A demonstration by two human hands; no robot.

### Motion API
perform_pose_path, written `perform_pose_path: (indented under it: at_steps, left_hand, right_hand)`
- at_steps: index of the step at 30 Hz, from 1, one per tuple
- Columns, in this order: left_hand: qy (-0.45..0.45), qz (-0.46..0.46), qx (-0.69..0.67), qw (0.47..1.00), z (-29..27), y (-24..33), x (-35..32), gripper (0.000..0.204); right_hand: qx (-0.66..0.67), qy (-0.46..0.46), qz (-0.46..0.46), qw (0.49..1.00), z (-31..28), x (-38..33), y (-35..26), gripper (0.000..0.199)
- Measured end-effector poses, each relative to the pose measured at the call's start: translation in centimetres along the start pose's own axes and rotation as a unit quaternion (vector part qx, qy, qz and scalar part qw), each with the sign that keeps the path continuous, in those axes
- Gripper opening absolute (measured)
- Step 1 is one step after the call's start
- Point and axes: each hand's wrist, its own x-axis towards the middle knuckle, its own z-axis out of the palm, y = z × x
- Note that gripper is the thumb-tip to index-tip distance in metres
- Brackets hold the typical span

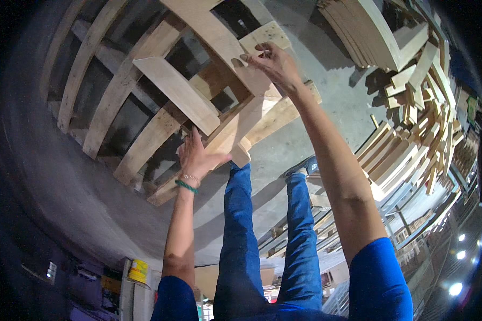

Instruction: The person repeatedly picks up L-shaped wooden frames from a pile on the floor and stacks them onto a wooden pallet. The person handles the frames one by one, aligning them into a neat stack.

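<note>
Wooden frame lies on a slatted pallet beneath a worker's bare hands. The left hand, a green bracelet at its wrist, is spread beside the near corner; contact cannot be told. The right hand hovers over or rests on the far side, thumb and fingers curled toward each other; whether they pinch anything cannot be told. A pale board slants across the pallet, ending near the left fingertips. Beyond, on the concrete floor, stand stacked planks near a jumbled pile of offcuts.
</note>
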Motion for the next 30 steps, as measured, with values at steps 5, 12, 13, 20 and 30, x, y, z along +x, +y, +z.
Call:
perform_pose_path:
  at_steps: [5,12,13,20,30]
  left_hand:
    - [-0.121,-0.038,0.165,0.978,-1.5,0.7,-1.5,0.086]
    - [-0.117,0.011,0.156,0.981,-3.7,-2.4,-0.5,0.086]
    - [-0.124,0.009,0.152,0.981,-3.8,-2.6,-0.5,0.086]
    - [-0.175,0.041,0.139,0.974,-4.1,-3.5,0.2,0.088]
    - [-0.118,0.087,0.16,0.976,-3.1,-3.6,-0.3,0.094]
  right_hand:
    - [0.166,0.086,0.066,0.98,-1.1,-5.7,4.2,0.041]
    - [0.369,0.037,0.315,0.874,1.5,-15.2,10.1,0.029]
    - [0.417,0.012,0.357,0.836,2.4,-15.9,10.0,0.03]
    - [0.415,0.007,0.564,0.714,12.6,-21.4,9.1,0.03]
    - [0.661,-0.041,0.56,0.497,16.0,-23.1,9.2,0.038]
